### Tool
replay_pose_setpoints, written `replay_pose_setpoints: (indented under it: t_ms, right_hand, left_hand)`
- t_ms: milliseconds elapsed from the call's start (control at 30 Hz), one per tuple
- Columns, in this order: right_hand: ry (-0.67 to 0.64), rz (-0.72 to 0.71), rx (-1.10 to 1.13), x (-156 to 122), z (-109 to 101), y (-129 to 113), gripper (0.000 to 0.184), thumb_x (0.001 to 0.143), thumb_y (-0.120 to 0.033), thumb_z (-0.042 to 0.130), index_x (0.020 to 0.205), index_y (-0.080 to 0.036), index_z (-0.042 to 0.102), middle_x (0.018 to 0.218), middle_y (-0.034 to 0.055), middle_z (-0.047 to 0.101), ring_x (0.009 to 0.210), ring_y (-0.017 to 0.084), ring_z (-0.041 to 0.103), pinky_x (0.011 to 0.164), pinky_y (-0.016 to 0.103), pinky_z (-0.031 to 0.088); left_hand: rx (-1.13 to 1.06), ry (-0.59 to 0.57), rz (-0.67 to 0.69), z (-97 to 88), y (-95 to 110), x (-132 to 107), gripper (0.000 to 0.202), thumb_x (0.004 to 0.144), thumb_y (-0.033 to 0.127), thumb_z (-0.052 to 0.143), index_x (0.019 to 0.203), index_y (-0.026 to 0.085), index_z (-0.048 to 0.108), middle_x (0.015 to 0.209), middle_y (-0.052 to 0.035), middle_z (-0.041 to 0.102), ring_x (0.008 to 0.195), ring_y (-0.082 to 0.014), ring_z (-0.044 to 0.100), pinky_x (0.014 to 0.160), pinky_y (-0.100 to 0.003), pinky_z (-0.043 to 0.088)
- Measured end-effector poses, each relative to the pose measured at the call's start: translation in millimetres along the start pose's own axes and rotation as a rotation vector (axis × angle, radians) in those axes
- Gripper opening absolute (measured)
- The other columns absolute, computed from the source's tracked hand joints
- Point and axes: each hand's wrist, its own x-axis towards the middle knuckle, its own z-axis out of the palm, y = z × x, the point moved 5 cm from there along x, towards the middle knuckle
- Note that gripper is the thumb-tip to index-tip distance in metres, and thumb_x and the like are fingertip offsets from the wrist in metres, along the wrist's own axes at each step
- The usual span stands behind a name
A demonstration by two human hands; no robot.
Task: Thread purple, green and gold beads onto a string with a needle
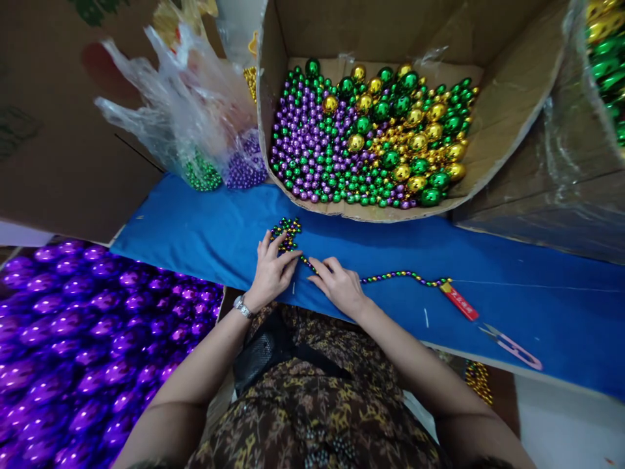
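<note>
A string of small green, gold and purple beads runs along the blue cloth. My left hand, with a watch on the wrist, has its fingertips closed at the string's left part, beside a small pile of loose-looking mixed beads. Just to the right, my right hand curls over the same string, which passes beneath its fingers. How firmly each hand grips is partly hidden. At the string's right end lies a red and yellow tag, from which a thin thread stretches right.
Pink-handled thread snips lie right of the tag on the blue cloth. Behind stands a cardboard box of mixed beads. Plastic bags of beads stand back left. Large purple beads fill the lower left.
</note>
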Motion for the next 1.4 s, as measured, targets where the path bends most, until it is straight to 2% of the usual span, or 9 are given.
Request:
replay_pose_setpoints:
  t_ms: [167, 400, 700, 833, 967, 1067, 1200, 1300, 1400]
  right_hand:
    - [0.105, -0.058, 0.074, -2, -7, 4, 0.047, 0.096, -0.048, 0.046, 0.136, -0.024, 0.052, 0.105, 0.0086, 0.063, 0.081, 0.013, 0.065, 0.068, 0.021, 0.05]
    - [0.141, -0.111, 0.124, 0, -23, 5, 0.052, 0.095, -0.053, 0.042, 0.133, -0.021, 0.055, 0.103, 0.0084, 0.065, 0.084, 0.014, 0.065, 0.071, 0.022, 0.05]
    - [0.156, -0.101, 0.022, 20, -53, -9, 0.054, 0.095, -0.056, 0.04, 0.135, -0.023, 0.053, 0.105, 0.0098, 0.065, 0.095, 0.02, 0.06, 0.078, 0.027, 0.045]
    - [0.082, -0.09, -0.017, 29, -53, -17, 0.047, 0.1, -0.05, 0.031, 0.133, -0.026, 0.055, 0.097, 0.0059, 0.067, 0.078, 0.014, 0.062, 0.065, 0.023, 0.04]
    - [0.067, -0.137, -0.087, 18, -56, 11, 0.043, 0.102, -0.044, 0.029, 0.112, -0.026, 0.067, 0.086, 0.0036, 0.068, 0.067, 0.011, 0.06, 0.059, 0.022, 0.034]
    - [0.114, -0.123, -0.149, -3, -66, 57, 0.042, 0.102, -0.041, 0.031, 0.108, -0.023, 0.068, 0.086, 0.0039, 0.07, 0.065, 0.011, 0.059, 0.058, 0.023, 0.034]
    - [0.139, -0.01, -0.253, -28, -79, 109, 0.039, 0.101, -0.038, 0.035, 0.104, -0.021, 0.07, 0.086, 0.0045, 0.07, 0.069, 0.014, 0.06, 0.059, 0.025, 0.035]
    - [0.163, 0.004, -0.297, -35, -84, 107, 0.036, 0.099, -0.039, 0.04, 0.106, -0.021, 0.07, 0.09, 0.0061, 0.072, 0.08, 0.019, 0.06, 0.064, 0.027, 0.039]
    - [0.249, -0.035, -0.234, -28, -84, 75, 0.034, 0.098, -0.038, 0.044, 0.117, -0.02, 0.066, 0.101, 0.0076, 0.071, 0.085, 0.02, 0.059, 0.072, 0.028, 0.044]
  left_hand:
    - [-0.085, 0.035, -0.021, -9.2, -7, 8, 0.031, 0.092, 0.037, 0.05, 0.115, 0.023, 0.064, 0.137, -0.0106, 0.052, 0.14, -0.0283, 0.03, 0.116, -0.055, 0.023]
    - [-0.422, -0.004, -0.121, -12.2, -7, 16, 0.025, 0.086, 0.043, 0.057, 0.081, 0.021, 0.068, 0.124, -0.0088, 0.063, 0.127, -0.0261, 0.051, 0.113, -0.048, 0.032]
    - [-0.607, 0.109, -0.225, -20.3, -1, 14, 0.022, 0.084, 0.04, 0.061, 0.078, 0.02, 0.066, 0.129, -0.0088, 0.061, 0.132, -0.0271, 0.045, 0.112, -0.048, 0.033]
    - [-0.711, 0.117, -0.222, -20.1, 10, 16, 0.02, 0.083, 0.038, 0.062, 0.077, 0.019, 0.066, 0.124, -0.0092, 0.064, 0.124, -0.0265, 0.053, 0.104, -0.043, 0.041]
    - [-0.911, 0.278, -0.356, -31.0, -4, 16, 0.016, 0.077, 0.034, 0.067, 0.072, 0.018, 0.064, 0.117, -0.0093, 0.068, 0.118, -0.0274, 0.057, 0.096, -0.04, 0.044]
    - [-1.078, 0.438, -0.465, -43.7, -26, 15, 0.015, 0.07, 0.03, 0.072, 0.069, 0.018, 0.063, 0.106, -0.0085, 0.071, 0.11, -0.0236, 0.06, 0.089, -0.033, 0.046]
    - [-1.139, 0.508, -0.528, -53.0, -40, 12, 0.018, 0.067, 0.03, 0.075, 0.066, 0.018, 0.061, 0.101, -0.0076, 0.072, 0.105, -0.0212, 0.061, 0.082, -0.029, 0.046]
    - [-1.085, 0.47, -0.48, -50.9, -31, 12, 0.018, 0.07, 0.031, 0.073, 0.067, 0.018, 0.062, 0.1, -0.008, 0.072, 0.11, -0.023, 0.059, 0.088, -0.031, 0.044]
    - [-0.997, 0.379, -0.409, -43.5, -11, 13, 0.017, 0.072, 0.033, 0.071, 0.07, 0.017, 0.064, 0.106, -0.0089, 0.071, 0.111, -0.0253, 0.059, 0.092, -0.035, 0.043]
